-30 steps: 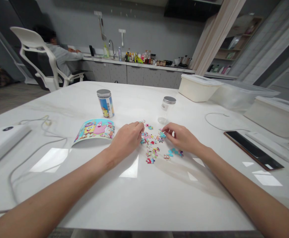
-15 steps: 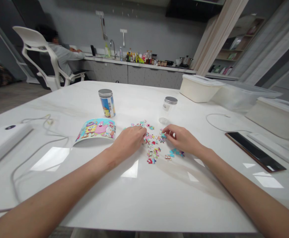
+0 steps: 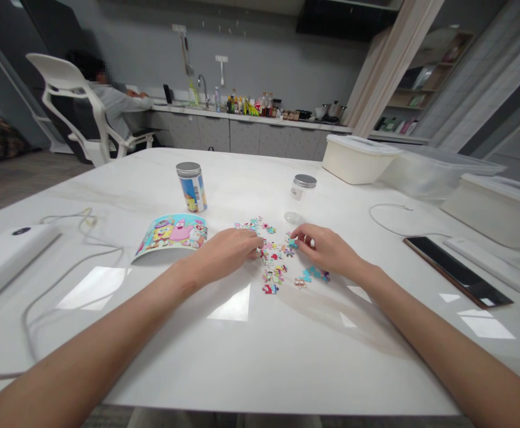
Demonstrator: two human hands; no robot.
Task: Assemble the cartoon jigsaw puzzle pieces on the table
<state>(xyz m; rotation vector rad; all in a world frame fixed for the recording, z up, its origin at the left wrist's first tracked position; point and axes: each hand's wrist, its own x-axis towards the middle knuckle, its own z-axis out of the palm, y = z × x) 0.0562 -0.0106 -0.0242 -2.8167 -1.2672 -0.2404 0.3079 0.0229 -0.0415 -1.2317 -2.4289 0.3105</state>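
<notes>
Colourful jigsaw puzzle pieces [image 3: 274, 277] lie loosely spread on the white table between my hands. At the left side of the spread, my left hand [image 3: 231, 249] has its fingers bent and close together; whatever is under the fingertips is hidden. My right hand [image 3: 325, 248] pinches at a small teal puzzle piece [image 3: 291, 243] on the right side, thumb and forefinger close around it. Below that hand sits a cluster of blue pieces [image 3: 314, 273]. A curled cartoon picture sheet [image 3: 175, 232] rests left of my left hand.
Behind the pieces stand a jar with a blue cartoon label [image 3: 192, 189] and a clear silver-lidded jar [image 3: 301, 196]. A phone [image 3: 456, 270] and lidded boxes [image 3: 358, 159] are on the right. A white device [image 3: 14, 255] and cables lie left. A person sits in a chair [image 3: 70, 104] beyond.
My left hand has shifted slightly left, and its fingers lie a little flatter. My right hand stays almost in place by the teal piece.
</notes>
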